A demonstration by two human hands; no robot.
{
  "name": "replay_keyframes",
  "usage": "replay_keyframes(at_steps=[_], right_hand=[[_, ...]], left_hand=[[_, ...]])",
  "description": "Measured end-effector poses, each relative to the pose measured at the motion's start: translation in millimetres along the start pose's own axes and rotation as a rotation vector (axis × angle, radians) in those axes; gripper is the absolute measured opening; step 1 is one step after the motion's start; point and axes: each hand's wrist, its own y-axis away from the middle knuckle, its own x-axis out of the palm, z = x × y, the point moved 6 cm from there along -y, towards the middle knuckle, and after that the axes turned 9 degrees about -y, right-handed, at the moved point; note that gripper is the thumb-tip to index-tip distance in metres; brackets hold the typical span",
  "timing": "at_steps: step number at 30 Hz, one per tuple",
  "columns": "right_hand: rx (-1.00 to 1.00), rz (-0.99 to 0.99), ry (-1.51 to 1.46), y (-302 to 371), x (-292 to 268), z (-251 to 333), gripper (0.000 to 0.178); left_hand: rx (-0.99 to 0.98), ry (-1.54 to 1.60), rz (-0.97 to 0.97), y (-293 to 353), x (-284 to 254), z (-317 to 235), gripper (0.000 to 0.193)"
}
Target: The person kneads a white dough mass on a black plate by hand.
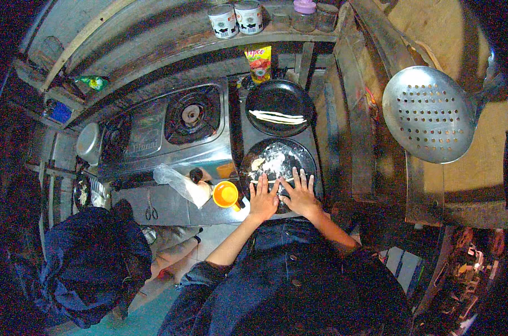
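My left hand (263,200) lies palm down with fingers spread on the near part of a round black plate (308,162) dusted with white flour (278,158). Beside it my right hand (300,194) is also flat, its fingers stretched out and the two thumbs close together. Under the fingertips runs a thin pale strand of dough, mostly covered by the hands. A small lump of dough (258,164) sits on the plate's left part. Just beyond, a second black plate (282,92) holds a few long dough strands (277,117) laid side by side.
Left of the plates are an orange mug (226,194), a clear plastic bag (189,187) with pale contents, scissors (151,210) and a metal gas stove (147,120). A yellow pouch (259,64) stands behind. A perforated skimmer (430,115) hangs at right. Another person (91,263) is at lower left.
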Motion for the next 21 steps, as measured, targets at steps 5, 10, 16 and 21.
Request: replay_keyframes(at_steps=[5, 10, 16, 21], right_hand=[[-0.013, -0.032, -0.033, -5.0, -5.4, -0.1, 0.066], [-0.040, -0.094, -0.030, -7.8, 15.5, 4.3, 0.069], [-0.042, -0.064, -0.037, -1.8, 11.0, 7.9, 0.072], [-0.009, -0.154, -0.096, -21.3, 12.4, -3.5, 0.076]], left_hand=[[-0.035, 0.068, -0.051, 1.6, -0.7, 7.3, 0.059], [-0.114, 0.057, -0.044, 6.7, -1.7, 19.1, 0.061], [-0.094, 0.015, -0.122, 13.1, -4.3, 21.0, 0.060], [-0.097, -0.054, -0.178, 2.1, -15.3, 26.3, 0.059]])
